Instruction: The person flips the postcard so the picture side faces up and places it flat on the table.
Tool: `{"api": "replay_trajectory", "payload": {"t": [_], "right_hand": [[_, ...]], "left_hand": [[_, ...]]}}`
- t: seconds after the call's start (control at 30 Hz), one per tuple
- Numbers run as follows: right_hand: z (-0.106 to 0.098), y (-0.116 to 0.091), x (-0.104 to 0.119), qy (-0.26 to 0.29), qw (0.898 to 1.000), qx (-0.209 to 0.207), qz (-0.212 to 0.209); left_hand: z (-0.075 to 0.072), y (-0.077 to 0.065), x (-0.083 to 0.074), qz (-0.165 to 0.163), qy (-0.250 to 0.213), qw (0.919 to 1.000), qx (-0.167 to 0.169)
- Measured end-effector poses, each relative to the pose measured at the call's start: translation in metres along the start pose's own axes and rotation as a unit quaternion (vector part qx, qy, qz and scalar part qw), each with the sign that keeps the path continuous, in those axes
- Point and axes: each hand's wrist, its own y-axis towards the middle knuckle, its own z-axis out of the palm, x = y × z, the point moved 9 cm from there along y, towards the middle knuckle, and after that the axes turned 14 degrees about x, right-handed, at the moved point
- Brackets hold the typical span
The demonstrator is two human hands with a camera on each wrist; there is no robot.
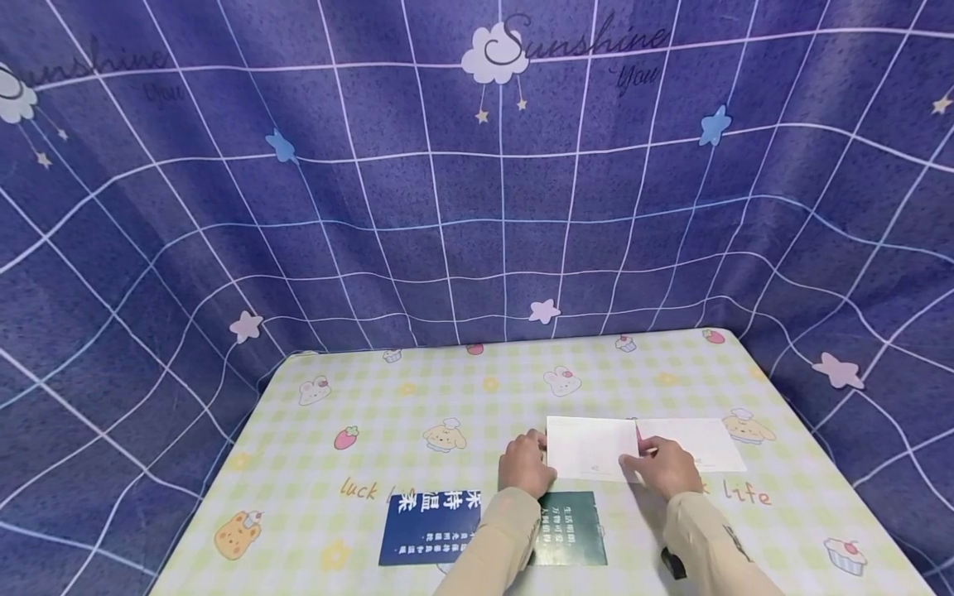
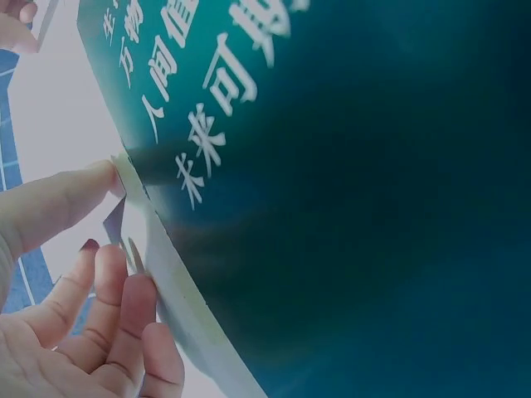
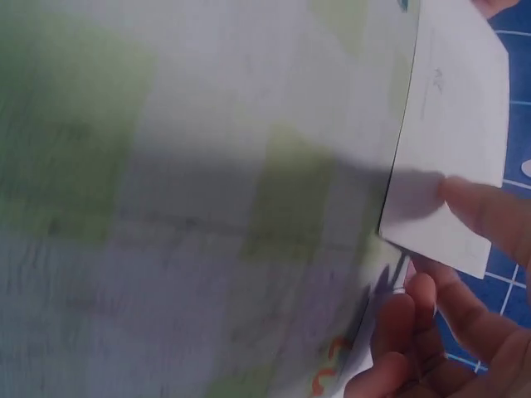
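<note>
A white card (image 1: 589, 440) lies face-blank towards me, with small faint print near its lower edge. At its left end my left hand (image 1: 526, 465) grips the edge, the thumb at the near corner and the other fingers curled beside it. My right hand (image 1: 666, 468) pinches the right end, thumb (image 3: 481, 207) on top and fingers underneath. Another white card (image 1: 704, 443) extends to the right beyond that hand, and a thin pink sliver shows between the two. Below the left hand lies a green card (image 1: 570, 530) with white characters, partly hidden by the left sleeve.
Left of the green card is a blue card (image 1: 428, 534) with white characters, its right part behind the left sleeve. A checked cloth with cartoon prints (image 1: 298, 463) covers the table. Behind and beside it hangs a blue grid-patterned curtain (image 1: 462, 190).
</note>
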Motion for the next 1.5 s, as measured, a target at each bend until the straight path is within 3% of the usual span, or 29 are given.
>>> {"api": "replay_trajectory", "payload": {"t": [0.17,0.5,0.8,1.1,1.5], "right_hand": [[0.001,0.001,0.001,-0.047,0.999,0.010,-0.008],[-0.002,-0.009,0.009,-0.069,0.996,-0.018,-0.050],[-0.002,-0.011,0.007,-0.058,0.996,-0.014,-0.060],[-0.001,-0.008,0.002,-0.074,0.996,-0.007,-0.043],[-0.003,-0.013,0.011,-0.042,0.997,-0.019,-0.061]], "left_hand": [[0.000,0.000,0.000,0.008,-0.004,1.0000,-0.004],[0.001,0.002,0.006,0.007,-0.043,0.9990,-0.012],[0.000,-0.001,0.003,0.035,-0.019,0.9989,-0.023],[-0.001,-0.004,0.001,0.040,-0.011,0.9986,-0.032],[-0.013,-0.005,-0.002,0.051,-0.015,0.9981,-0.031]]}}
